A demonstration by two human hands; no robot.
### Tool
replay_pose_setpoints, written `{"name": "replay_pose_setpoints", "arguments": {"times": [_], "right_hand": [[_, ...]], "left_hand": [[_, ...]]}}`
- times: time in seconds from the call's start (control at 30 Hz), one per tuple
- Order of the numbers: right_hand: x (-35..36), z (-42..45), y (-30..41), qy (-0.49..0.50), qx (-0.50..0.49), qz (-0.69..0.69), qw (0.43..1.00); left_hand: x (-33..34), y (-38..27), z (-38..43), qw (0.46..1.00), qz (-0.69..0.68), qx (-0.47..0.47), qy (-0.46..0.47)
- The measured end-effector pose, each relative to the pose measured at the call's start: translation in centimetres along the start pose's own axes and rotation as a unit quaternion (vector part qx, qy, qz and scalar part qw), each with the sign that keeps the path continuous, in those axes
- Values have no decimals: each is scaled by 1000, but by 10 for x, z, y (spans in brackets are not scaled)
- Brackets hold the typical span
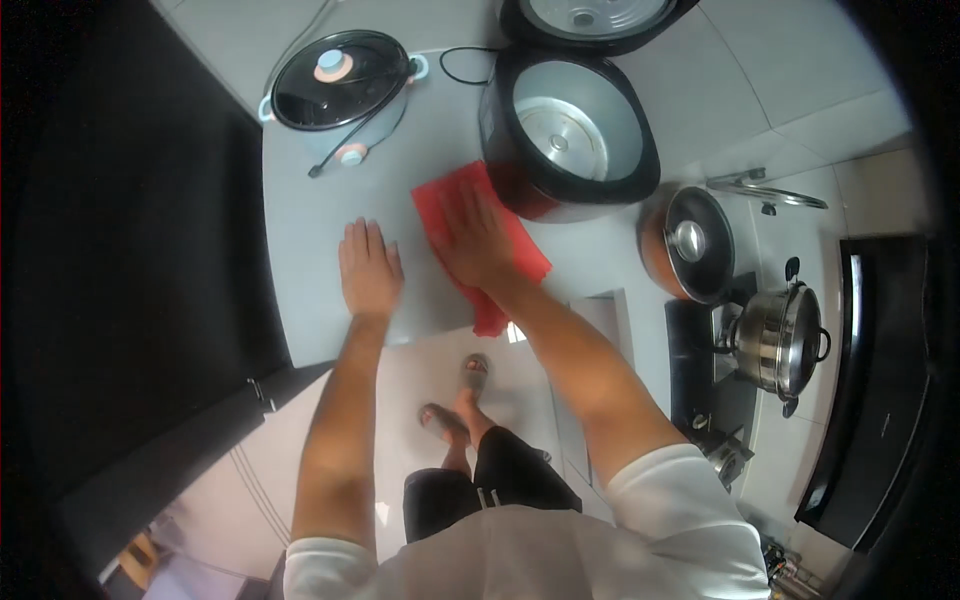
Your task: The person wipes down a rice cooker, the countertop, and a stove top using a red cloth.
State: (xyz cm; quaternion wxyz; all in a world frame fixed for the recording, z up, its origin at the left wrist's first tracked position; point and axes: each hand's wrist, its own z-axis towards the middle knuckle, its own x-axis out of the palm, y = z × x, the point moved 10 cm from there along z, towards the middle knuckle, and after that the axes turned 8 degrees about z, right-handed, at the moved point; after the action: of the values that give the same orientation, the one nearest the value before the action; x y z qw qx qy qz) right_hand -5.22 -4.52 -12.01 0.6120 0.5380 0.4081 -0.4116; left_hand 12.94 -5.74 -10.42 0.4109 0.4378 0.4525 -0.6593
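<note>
My right hand (474, 238) lies spread on a red cloth (532, 251), pressing it against the pale countertop (322, 202). The cloth reaches from the base of an open rice cooker (517, 176) to the counter's front edge, where one end hangs over. To the left, my left hand (370, 270) rests palm down on the bare counter, fingers slightly apart, holding nothing. Beyond it stands a light-blue electric pot (319, 139) with a dark glass lid (337, 79). The cooker's lid (592, 19) is raised, and the inside of its metal well is visible.
A lidded pan (701, 244) sits right of the cooker. Farther right, a steel steamer pot (772, 341) stands on a black gas hob (686, 360). A glass lid (772, 193) leans by the wall. A black cable (454, 75) curls behind the cooker. A tall dark surface (150, 225) borders the left.
</note>
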Motion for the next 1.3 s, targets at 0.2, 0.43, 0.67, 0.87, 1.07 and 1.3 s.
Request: {"name": "replay_pose_setpoints", "arguments": {"times": [0.2,0.43,0.67,0.87,1.07,1.3], "right_hand": [[-17,101,-12,-129,-14,47,990],[-20,53,-3,-69,-5,52,996],[-31,-69,14,-44,-46,109,992],[-117,-125,-74,-275,110,235,925],[-164,-99,-141,-316,225,420,820],[-169,-57,-151,-286,194,439,829]], "left_hand": [[1,-6,-1,999,33,5,11],[-5,-8,-3,999,31,15,-34],[-1,-3,-1,1000,14,5,-3],[-38,-138,27,954,-297,45,-3],[-30,-224,49,884,-463,-14,62],[-10,-219,92,897,-440,1,35]]}}
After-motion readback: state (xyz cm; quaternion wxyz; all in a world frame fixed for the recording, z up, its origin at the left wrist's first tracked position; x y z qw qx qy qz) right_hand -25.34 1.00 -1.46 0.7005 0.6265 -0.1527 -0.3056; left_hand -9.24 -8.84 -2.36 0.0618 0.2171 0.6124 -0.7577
